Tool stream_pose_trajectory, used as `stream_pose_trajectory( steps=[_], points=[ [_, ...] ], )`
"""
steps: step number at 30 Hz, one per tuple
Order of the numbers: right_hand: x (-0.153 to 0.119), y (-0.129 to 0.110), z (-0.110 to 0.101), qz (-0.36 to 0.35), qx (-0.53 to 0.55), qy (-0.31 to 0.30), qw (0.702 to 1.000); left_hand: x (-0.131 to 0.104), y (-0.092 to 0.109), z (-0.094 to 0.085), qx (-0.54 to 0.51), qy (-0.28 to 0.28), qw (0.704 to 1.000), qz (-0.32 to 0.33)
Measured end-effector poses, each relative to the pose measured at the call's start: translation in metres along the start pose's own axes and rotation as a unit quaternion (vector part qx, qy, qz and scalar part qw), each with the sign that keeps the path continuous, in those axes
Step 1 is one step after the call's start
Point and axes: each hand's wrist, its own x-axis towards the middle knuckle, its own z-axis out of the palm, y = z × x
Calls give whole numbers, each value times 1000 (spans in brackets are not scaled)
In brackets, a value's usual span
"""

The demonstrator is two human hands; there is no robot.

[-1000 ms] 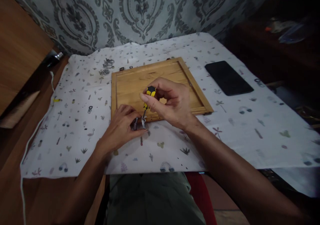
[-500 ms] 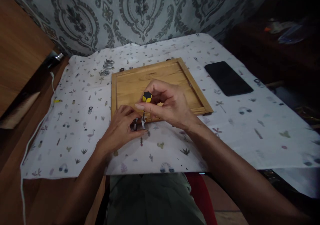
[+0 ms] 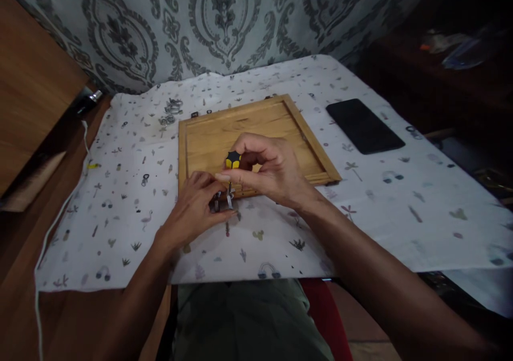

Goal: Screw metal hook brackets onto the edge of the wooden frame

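In my right hand [image 3: 272,171] is a small screwdriver [image 3: 233,160] with a yellow and black handle, pinched between thumb and fingers. Its shaft points down at a silver metal hinge [image 3: 230,199] by the near edge of a framed wooden panel [image 3: 236,128]. My left hand [image 3: 196,203] curls around the hinge from the left, thumb in front and fingers behind, steadying it. The screwdriver's tip and part of the hinge are too small and dark to make out.
Several loose metal pieces [image 3: 171,109] lie beyond the panel's left corner. A black phone [image 3: 365,126] rests to its right on the patterned white cloth [image 3: 256,256]. A white cable [image 3: 60,219] runs down the left side, and a patterned curtain [image 3: 224,21] hangs behind.
The screwdriver handle has shifted slightly left and down, with my right fingers turned a little on it. My left hand stays in place on the hinge.
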Motion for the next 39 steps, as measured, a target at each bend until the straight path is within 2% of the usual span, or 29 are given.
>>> stream_pose_trajectory(
  steps=[7,16,25,31,39],
  points=[
    [0,2,-1,22,33,-4,999,0,1,-1,-12,-2,1000,1],
    [3,0,-2,-39,-2,-10,999,0,1,0,-17,-6,1000,-6],
    [-4,-2,-1,-113,-148,22,982,0,1,1,-18,-5,1000,-4],
    [-7,-9,-2,-122,-169,37,977,0,1,-1,-22,-13,1000,-4],
    [-7,-6,-2,-86,-159,39,983,0,0,-1,-23,-11,1000,-1]
  ],
)
